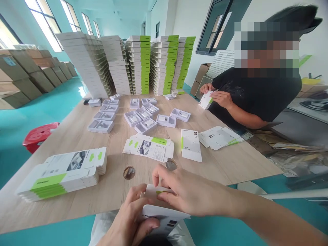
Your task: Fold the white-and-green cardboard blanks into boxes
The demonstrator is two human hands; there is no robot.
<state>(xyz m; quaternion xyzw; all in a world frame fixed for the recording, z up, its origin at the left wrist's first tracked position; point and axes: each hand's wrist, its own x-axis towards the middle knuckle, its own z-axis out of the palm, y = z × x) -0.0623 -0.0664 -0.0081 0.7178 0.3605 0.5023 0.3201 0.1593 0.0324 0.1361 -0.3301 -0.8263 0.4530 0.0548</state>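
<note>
Both our left hand (128, 218) and our right hand (189, 193) are gripping a white carton (164, 215), fingers curled round it, while many trays (101, 126) and a stack of flat cartons (61, 174) are lying unboxed.

Light: bright daylight from tall white-framed windows (44, 24), overexposed at left | Glare: pale sheen on glossy teal floor (80, 90) | Shadows: faint, soft | Distortion: wide-angle bowing toward frame edges, along pale wood counter (107, 194) | Focus: mostly sharp, my right hand (194, 191) slightly soft
</note>
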